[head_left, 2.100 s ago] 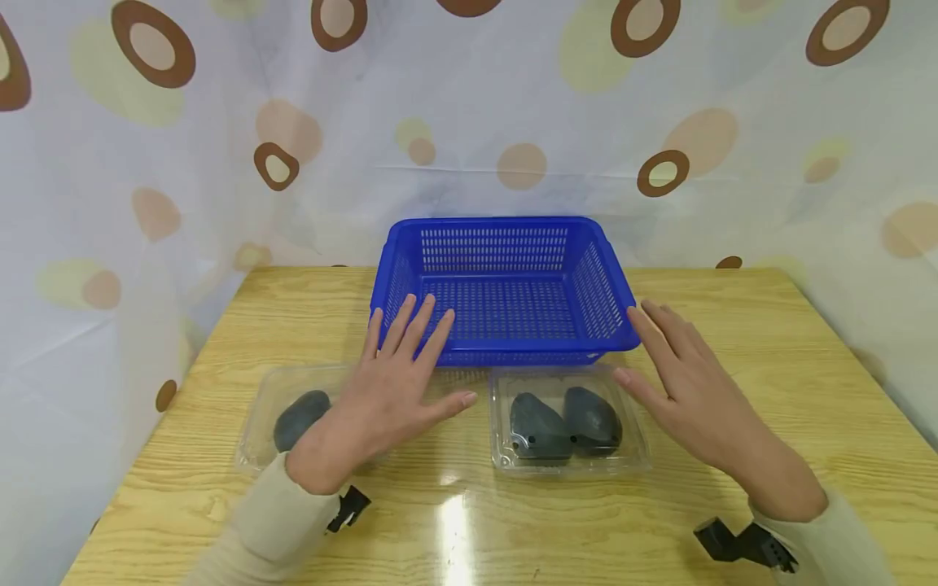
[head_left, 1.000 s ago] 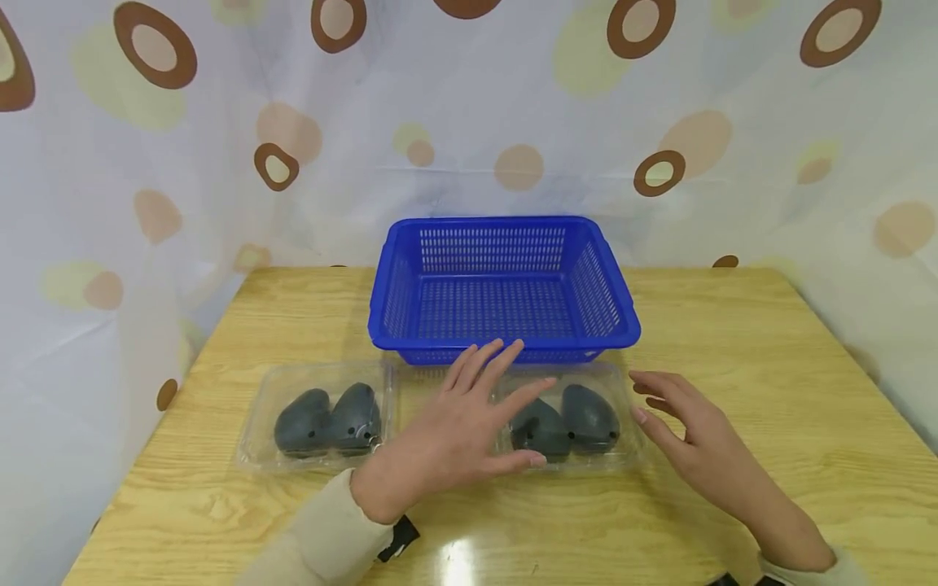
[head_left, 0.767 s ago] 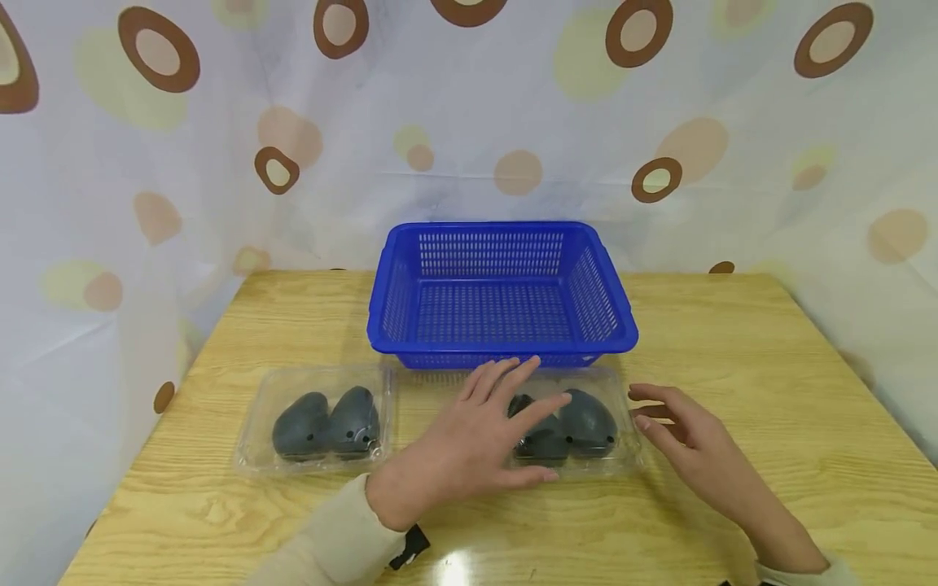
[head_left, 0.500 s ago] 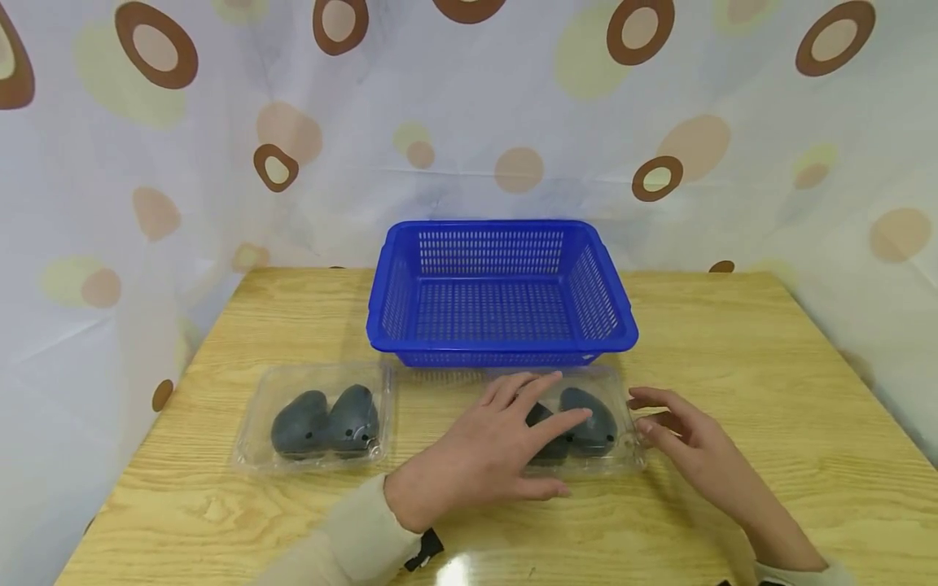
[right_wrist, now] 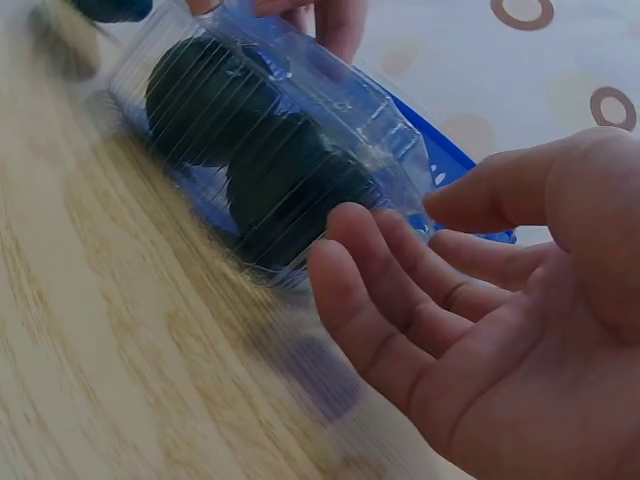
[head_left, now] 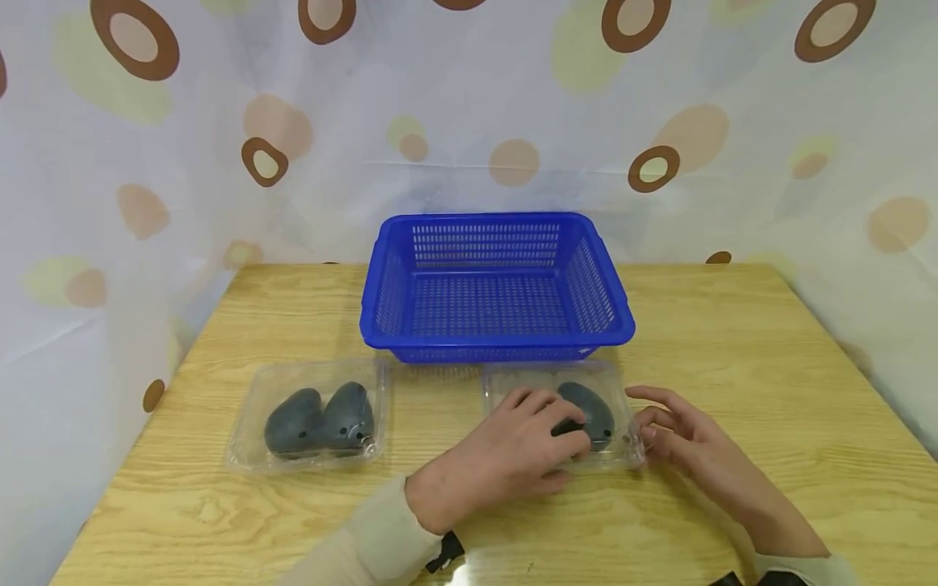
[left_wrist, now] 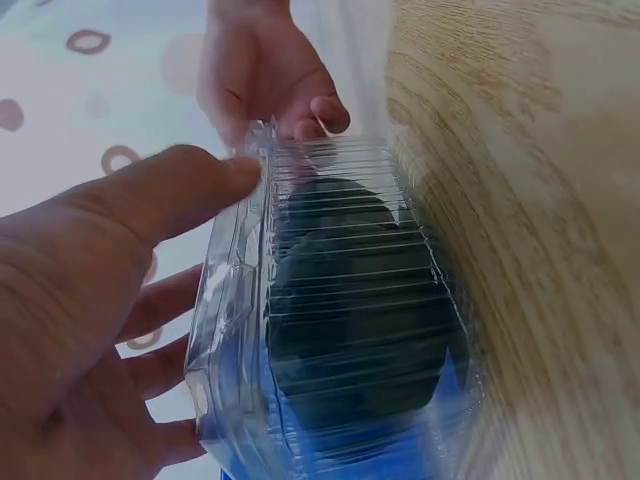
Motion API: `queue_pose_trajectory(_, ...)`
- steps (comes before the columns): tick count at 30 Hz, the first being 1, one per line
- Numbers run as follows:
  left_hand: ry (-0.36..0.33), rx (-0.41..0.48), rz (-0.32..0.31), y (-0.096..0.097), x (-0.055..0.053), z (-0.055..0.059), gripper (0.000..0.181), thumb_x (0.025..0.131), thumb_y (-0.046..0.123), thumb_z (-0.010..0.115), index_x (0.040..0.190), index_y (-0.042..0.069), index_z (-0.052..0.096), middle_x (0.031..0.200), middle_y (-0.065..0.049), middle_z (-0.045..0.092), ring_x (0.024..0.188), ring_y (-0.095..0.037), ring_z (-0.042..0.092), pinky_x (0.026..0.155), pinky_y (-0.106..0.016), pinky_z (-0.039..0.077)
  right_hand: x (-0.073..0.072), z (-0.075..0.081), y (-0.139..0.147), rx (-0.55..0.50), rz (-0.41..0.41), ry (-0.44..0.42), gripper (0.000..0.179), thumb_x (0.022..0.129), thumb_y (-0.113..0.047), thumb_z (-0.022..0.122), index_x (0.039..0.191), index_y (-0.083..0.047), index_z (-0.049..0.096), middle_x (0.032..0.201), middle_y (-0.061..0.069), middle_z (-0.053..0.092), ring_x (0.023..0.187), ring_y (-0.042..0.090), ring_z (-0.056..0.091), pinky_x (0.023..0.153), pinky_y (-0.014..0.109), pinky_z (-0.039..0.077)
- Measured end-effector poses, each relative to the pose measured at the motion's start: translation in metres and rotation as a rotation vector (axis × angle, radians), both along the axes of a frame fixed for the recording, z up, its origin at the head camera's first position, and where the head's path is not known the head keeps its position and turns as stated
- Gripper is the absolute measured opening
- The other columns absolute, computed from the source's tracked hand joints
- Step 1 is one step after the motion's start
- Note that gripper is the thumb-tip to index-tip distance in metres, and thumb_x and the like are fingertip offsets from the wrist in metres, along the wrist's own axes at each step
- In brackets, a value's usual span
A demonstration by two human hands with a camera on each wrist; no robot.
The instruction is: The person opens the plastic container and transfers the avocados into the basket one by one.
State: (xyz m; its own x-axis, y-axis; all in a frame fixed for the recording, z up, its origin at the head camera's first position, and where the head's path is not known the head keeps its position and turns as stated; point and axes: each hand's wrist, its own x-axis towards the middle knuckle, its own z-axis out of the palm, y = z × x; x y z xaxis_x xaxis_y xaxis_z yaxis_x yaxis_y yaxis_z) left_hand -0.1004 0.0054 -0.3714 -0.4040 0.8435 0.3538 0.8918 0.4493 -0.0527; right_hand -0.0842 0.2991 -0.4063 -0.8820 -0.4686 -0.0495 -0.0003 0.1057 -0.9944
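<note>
Bent over the lid of the right clear plastic clamshell box (head_left: 513, 381), my left hand (head_left: 506, 448) grips it, thumb at the near rim. The left wrist view shows that thumb against the lid edge, the other fingers behind. My right hand (head_left: 696, 456) is at the box's right end, its thumb and curled fingers pinching the near corner; its index finger stretches along the end. Inside the box lie two dark avocados (head_left: 586, 411), one mostly hidden by my left hand. The ribbed box side shows in the right wrist view, beside the fingertips (right_wrist: 345, 225).
A second clear clamshell box (head_left: 252, 423) with two dark avocados (head_left: 293, 422) stands to the left. Right behind the boxes sits a blue perforated plastic basket (head_left: 498, 346) with nothing inside. The wooden table (head_left: 220, 521) meets a patterned cloth backdrop (head_left: 454, 98).
My left hand has moved right from above the left box and the basket's front, then lowered and curled its fingers onto the right box. My right hand has come down to that box's right end.
</note>
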Motion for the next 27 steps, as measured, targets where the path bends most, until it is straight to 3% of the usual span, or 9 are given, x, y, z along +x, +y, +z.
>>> queue_pose_trajectory(3,0.069,0.011,0.014,0.000,0.002,-0.003,0.006,0.093,0.031,0.065,0.099,0.032,0.066,0.129,0.009,0.060,0.120,-0.015,0.054,0.101,-0.035,0.047,-0.002,-0.002,0.002,-0.126,0.082,-0.102,0.049,0.106,-0.003,0.036,0.153,-0.008,0.023,0.108,-0.001,0.061,0.085,0.018,0.066,0.077,0.039,0.059)
queue_pose_trajectory(7,0.162,0.002,0.041,0.002,0.007,-0.005,0.013,0.097,0.028,0.061,0.103,0.035,0.070,0.126,0.009,0.062,0.118,-0.015,0.056,0.099,-0.037,0.051,-0.004,-0.005,0.003,-0.247,0.148,-0.195,0.050,0.106,0.000,0.033,0.153,-0.010,0.021,0.108,0.000,0.063,0.088,0.017,0.067,0.078,0.038,0.060)
queue_pose_trajectory(12,0.168,-0.076,0.074,0.005,0.014,-0.002,0.022,0.100,0.020,0.058,0.111,0.036,0.069,0.128,0.007,0.061,0.120,-0.017,0.056,0.099,-0.042,0.053,-0.005,-0.006,0.007,-0.295,0.205,-0.283,0.047,0.106,0.000,0.031,0.152,-0.011,0.023,0.111,0.003,0.064,0.092,0.017,0.066,0.079,0.036,0.060)
queue_pose_trajectory(18,0.124,-0.096,0.098,0.008,0.017,0.000,0.021,0.102,0.020,0.055,0.108,0.035,0.068,0.124,0.008,0.060,0.118,-0.018,0.055,0.098,-0.041,0.052,0.000,-0.006,0.008,-0.263,0.230,-0.264,0.051,0.103,0.006,0.033,0.151,-0.007,0.020,0.112,0.013,0.067,0.096,0.020,0.068,0.078,0.041,0.060)
queue_pose_trajectory(27,0.132,-0.060,0.092,0.022,0.017,0.001,0.022,0.101,0.016,0.057,0.108,0.029,0.072,0.124,0.006,0.062,0.124,-0.013,0.055,0.108,-0.037,0.048,-0.001,-0.006,0.010,-0.257,0.244,-0.250,0.052,0.104,0.005,0.032,0.152,-0.007,0.019,0.107,0.012,0.068,0.094,0.020,0.069,0.080,0.039,0.060)
